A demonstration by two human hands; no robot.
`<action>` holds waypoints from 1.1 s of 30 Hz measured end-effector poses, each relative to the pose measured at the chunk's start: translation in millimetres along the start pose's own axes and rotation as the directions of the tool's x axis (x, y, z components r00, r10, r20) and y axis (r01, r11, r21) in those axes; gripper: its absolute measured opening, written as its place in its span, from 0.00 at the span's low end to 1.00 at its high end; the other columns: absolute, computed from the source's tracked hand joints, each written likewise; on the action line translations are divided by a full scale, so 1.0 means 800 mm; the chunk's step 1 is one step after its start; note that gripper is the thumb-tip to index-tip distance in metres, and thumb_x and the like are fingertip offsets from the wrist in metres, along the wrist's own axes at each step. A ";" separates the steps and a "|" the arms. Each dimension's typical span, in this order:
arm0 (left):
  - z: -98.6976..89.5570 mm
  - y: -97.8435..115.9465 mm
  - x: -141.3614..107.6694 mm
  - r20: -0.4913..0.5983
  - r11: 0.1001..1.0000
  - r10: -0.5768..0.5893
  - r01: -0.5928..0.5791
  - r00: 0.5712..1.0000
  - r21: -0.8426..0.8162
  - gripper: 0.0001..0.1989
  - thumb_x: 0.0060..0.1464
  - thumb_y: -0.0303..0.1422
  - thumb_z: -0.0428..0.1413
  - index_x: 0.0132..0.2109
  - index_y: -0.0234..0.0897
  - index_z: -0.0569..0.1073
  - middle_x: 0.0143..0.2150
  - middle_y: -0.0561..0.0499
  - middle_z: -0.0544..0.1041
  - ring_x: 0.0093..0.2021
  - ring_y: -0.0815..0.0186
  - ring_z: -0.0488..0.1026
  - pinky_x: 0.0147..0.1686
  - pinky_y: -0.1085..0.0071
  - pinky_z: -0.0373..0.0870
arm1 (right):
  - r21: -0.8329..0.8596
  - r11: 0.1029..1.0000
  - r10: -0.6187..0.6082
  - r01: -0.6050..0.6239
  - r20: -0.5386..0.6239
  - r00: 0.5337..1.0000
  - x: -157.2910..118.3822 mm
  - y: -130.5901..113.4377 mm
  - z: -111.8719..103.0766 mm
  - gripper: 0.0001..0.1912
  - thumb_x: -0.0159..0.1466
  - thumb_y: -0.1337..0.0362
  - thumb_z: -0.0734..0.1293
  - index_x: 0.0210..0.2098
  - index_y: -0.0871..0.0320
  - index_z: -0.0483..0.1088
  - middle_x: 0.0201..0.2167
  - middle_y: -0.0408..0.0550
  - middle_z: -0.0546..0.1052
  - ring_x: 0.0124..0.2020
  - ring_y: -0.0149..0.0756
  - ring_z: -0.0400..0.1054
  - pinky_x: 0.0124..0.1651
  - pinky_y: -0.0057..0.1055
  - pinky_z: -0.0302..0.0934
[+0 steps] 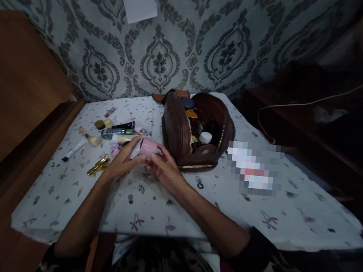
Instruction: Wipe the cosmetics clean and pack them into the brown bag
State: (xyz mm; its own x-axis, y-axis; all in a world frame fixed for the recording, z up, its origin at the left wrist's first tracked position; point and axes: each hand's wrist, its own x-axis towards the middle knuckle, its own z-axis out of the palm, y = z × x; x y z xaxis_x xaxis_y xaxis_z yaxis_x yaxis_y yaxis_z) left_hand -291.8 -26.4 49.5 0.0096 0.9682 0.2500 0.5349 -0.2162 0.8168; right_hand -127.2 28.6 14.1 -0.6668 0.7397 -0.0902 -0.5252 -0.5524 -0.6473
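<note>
Both of my hands hold a small pink cylindrical container (148, 146) above the table. My left hand (121, 161) closes round its left side, where a thin white piece (135, 148) shows between the fingers; I cannot make out its kind. From the right, my right hand (169, 171) grips the container with thumb and fingers. Just behind stands an unzipped brown leather bag (177, 129), with a white-capped bottle (205, 137) and other items inside. Left of my hands lie several cosmetics, among them a dark green tube (113, 133), a cream-coloured tube (125, 139) and gold tubes (99, 165).
A patterned white cloth (167, 216) covers the table. A small black ring-shaped item (199, 183) lies before the bag, and a blurred-out object (255, 166) to its right. Wooden furniture (18, 94) borders the left; a white cable (316, 100) runs at the right.
</note>
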 end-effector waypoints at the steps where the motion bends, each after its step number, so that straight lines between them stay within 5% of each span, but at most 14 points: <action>1: 0.000 -0.001 0.000 -0.004 1.000 -0.006 0.006 1.000 -0.003 0.33 0.59 0.46 0.56 0.67 0.36 0.61 0.67 0.42 0.66 0.67 0.51 0.60 0.66 0.60 0.56 | -0.007 1.000 0.004 -0.004 -0.001 1.000 -0.001 -0.001 0.000 0.32 0.46 0.58 0.81 0.48 0.51 0.71 0.30 0.39 0.78 0.31 0.30 0.74 0.31 0.24 0.64; 13: 0.002 -0.012 0.001 0.014 0.999 -0.014 0.015 1.000 -0.040 0.32 0.60 0.46 0.55 0.66 0.35 0.62 0.61 0.42 0.71 0.58 0.54 0.69 0.60 0.60 0.63 | -0.084 0.995 -0.050 0.050 0.000 0.999 -0.004 0.002 0.003 0.33 0.47 0.59 0.80 0.50 0.49 0.69 0.34 0.39 0.76 0.31 0.31 0.75 0.30 0.25 0.64; 21: -0.001 -0.005 0.002 0.007 1.000 0.011 -0.011 1.000 0.024 0.32 0.56 0.48 0.57 0.63 0.36 0.65 0.60 0.43 0.72 0.61 0.50 0.66 0.62 0.59 0.60 | -0.036 0.999 -0.006 0.008 0.038 0.999 -0.001 0.002 0.001 0.24 0.50 0.49 0.78 0.39 0.56 0.72 0.29 0.42 0.78 0.28 0.30 0.72 0.28 0.24 0.63; 33: -0.004 -0.017 0.002 -0.063 0.999 -0.043 0.043 0.997 -0.002 0.34 0.53 0.48 0.60 0.62 0.35 0.66 0.63 0.41 0.69 0.65 0.50 0.64 0.65 0.57 0.57 | -0.036 0.999 -0.036 0.036 0.004 0.999 -0.004 -0.001 0.003 0.29 0.48 0.56 0.80 0.47 0.51 0.70 0.32 0.40 0.77 0.32 0.31 0.73 0.31 0.24 0.63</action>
State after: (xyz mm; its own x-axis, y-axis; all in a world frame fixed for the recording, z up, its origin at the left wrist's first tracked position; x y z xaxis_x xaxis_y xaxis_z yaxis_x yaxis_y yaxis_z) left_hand -301.6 -22.1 40.5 -0.0668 0.9666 0.2473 0.5331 -0.1750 0.8277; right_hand -125.8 25.9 16.8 -0.6498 0.7575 -0.0635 -0.5294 -0.5109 -0.6773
